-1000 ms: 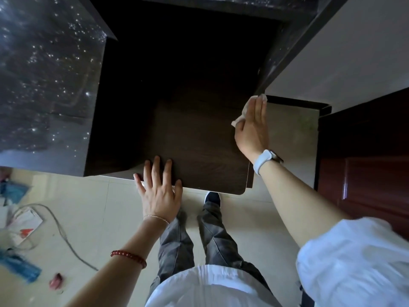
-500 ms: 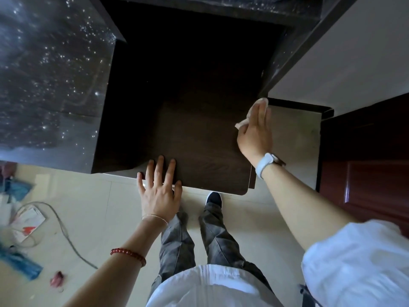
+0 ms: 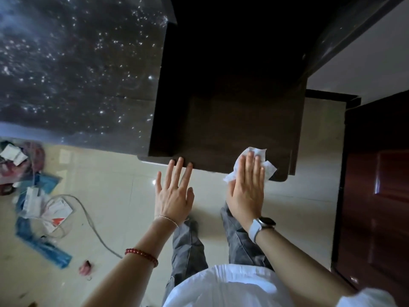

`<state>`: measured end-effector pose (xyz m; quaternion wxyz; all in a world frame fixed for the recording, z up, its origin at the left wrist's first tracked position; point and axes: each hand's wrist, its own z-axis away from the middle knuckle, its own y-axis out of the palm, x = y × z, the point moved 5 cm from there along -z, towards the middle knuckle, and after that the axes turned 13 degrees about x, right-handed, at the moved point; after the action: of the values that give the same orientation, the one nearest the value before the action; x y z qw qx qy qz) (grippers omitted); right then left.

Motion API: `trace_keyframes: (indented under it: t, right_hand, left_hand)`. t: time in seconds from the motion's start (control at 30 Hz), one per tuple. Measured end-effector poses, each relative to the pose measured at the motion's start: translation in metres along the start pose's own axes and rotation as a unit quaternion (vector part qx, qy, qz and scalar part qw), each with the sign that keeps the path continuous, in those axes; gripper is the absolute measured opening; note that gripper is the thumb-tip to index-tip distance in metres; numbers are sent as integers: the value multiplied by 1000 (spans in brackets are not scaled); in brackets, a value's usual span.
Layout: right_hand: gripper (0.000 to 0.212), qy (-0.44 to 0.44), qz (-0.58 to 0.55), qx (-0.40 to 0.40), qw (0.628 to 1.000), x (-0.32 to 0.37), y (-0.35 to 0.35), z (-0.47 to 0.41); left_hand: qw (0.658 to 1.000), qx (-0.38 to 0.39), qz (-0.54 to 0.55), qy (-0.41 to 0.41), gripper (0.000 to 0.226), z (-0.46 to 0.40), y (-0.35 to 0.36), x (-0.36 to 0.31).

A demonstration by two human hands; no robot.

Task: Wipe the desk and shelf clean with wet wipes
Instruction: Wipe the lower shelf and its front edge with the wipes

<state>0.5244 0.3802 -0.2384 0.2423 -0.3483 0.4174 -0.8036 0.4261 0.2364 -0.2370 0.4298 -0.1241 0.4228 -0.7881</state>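
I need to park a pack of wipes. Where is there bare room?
The dark shelf is bare between the left hand and the wipe under the right hand. The floor left is cluttered with papers.

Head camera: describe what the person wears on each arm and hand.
The left hand is bare, with a thin pale chain bracelet at the wrist and a red beaded bracelet further up the forearm. The right hand is bare too; its wrist carries a watch with a dark round case and a white strap. A white sleeve shows at the right upper arm.
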Motion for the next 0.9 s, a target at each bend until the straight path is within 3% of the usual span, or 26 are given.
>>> trace_keyframes:
  t: [0.13,0.33,0.57,0.77,0.9]
  right_hand:
    - [64,-54,-26,-7,998,59,16,-7]
    - [69,-91,-29,-9,995,134,42,-11]
    - [60,-28,-34,-62,997,162,49,-6]
    - [57,75,-79,-51,993,180,61,-7]
    - [54,64,-73,-35,995,196,71,-3]
  left_hand:
    - [998,-16,-9,56,61,2,-5,33]
    - [998,-23,-14,59,60,5,-13,97]
    - [997,-29,72,-4,63,19,-23,165]
    - [994,-9,103,-22,62,33,-13,185]
    - [993,-26,116,-20,64,33,-17,187]
